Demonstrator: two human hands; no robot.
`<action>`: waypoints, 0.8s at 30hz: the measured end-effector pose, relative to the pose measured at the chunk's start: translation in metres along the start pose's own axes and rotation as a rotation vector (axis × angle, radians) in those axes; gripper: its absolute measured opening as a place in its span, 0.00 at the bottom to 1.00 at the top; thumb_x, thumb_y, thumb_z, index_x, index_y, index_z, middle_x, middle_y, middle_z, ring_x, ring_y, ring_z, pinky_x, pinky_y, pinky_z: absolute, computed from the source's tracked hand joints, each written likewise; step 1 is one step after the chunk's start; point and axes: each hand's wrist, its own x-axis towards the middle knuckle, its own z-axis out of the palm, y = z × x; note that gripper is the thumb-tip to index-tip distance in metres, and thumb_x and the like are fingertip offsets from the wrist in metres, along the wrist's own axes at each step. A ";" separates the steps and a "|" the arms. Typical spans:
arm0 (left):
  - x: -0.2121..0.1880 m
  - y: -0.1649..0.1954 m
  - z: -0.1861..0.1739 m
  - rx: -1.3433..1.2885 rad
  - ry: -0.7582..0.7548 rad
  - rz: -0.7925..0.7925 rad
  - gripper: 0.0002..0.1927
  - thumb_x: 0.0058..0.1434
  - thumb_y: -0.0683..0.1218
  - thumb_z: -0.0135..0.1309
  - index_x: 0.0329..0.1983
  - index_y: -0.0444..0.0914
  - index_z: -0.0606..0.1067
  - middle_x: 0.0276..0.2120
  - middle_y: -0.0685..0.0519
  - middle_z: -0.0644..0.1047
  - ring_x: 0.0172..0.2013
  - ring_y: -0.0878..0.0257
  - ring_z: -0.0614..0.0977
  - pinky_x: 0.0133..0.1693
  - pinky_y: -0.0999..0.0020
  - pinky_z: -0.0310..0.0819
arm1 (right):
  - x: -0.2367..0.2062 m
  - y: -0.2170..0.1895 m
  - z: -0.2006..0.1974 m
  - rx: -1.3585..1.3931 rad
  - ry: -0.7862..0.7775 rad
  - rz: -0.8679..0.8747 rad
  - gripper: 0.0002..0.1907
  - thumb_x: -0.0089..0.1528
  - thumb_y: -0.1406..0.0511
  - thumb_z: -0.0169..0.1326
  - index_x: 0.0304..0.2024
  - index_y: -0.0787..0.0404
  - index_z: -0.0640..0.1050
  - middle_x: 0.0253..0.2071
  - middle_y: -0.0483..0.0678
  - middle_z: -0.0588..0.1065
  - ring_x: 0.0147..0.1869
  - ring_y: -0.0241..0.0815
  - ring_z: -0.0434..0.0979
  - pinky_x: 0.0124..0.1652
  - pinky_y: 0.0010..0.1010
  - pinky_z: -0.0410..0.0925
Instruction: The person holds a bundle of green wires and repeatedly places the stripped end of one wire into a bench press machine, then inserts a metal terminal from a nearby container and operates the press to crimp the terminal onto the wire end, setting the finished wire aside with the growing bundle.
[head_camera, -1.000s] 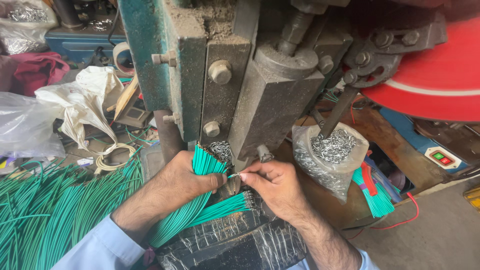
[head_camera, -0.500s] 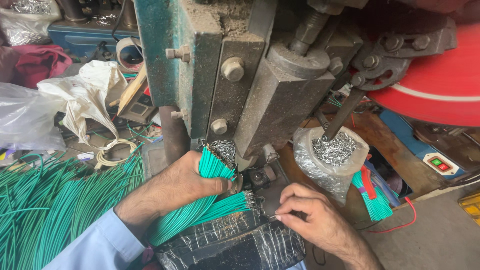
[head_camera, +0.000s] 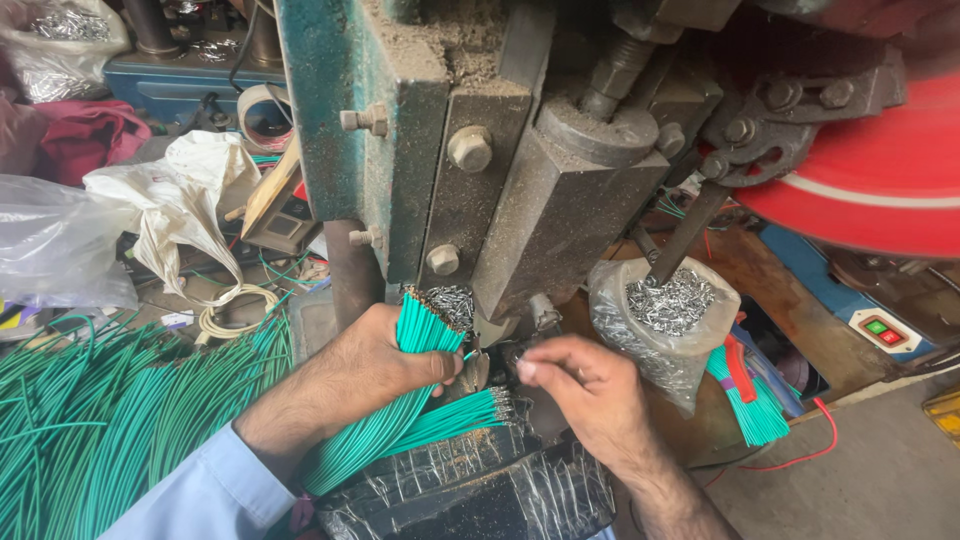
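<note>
Wires (head_camera: 90, 420) in green insulation lie in a loose heap far left of the press (head_camera: 520, 190), running off the frame's left and bottom edges. Nearer the press, the left hand (head_camera: 375, 365) is closed around a bundle of green wires (head_camera: 425, 330), whose upper ends point up just under the press body; the bundle's lower part disappears behind the wrist. A second bundle (head_camera: 450, 415) lies below that hand on a black wrapped block (head_camera: 480, 490). Directly beneath the press, the right hand (head_camera: 580, 395) pinches thumb and forefinger together, but what it holds is too small to make out. Right of the press stands a plastic bag of small metal pieces (head_camera: 665, 310), and a red wheel (head_camera: 880, 170) is cut off by the frame.
</note>
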 end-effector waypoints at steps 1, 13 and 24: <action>0.001 0.000 0.000 0.008 0.012 -0.014 0.06 0.56 0.42 0.59 0.32 0.33 0.82 0.25 0.54 0.81 0.29 0.68 0.81 0.34 0.69 0.77 | 0.003 0.002 0.004 0.077 -0.007 -0.012 0.06 0.63 0.73 0.56 0.43 0.69 0.81 0.39 0.53 0.84 0.45 0.39 0.85 0.47 0.30 0.79; 0.002 -0.002 -0.001 0.058 0.062 -0.033 0.07 0.55 0.43 0.61 0.31 0.34 0.83 0.23 0.54 0.80 0.27 0.69 0.79 0.31 0.69 0.76 | 0.021 0.012 0.022 0.049 -0.075 0.041 0.08 0.64 0.68 0.59 0.42 0.67 0.83 0.35 0.49 0.83 0.41 0.33 0.81 0.43 0.25 0.75; 0.004 0.004 0.001 0.118 0.105 -0.113 0.08 0.55 0.45 0.62 0.29 0.34 0.84 0.21 0.53 0.81 0.25 0.67 0.80 0.32 0.68 0.76 | 0.026 0.010 0.020 -0.502 -0.046 0.299 0.12 0.65 0.67 0.63 0.36 0.75 0.86 0.31 0.61 0.79 0.32 0.43 0.74 0.36 0.39 0.73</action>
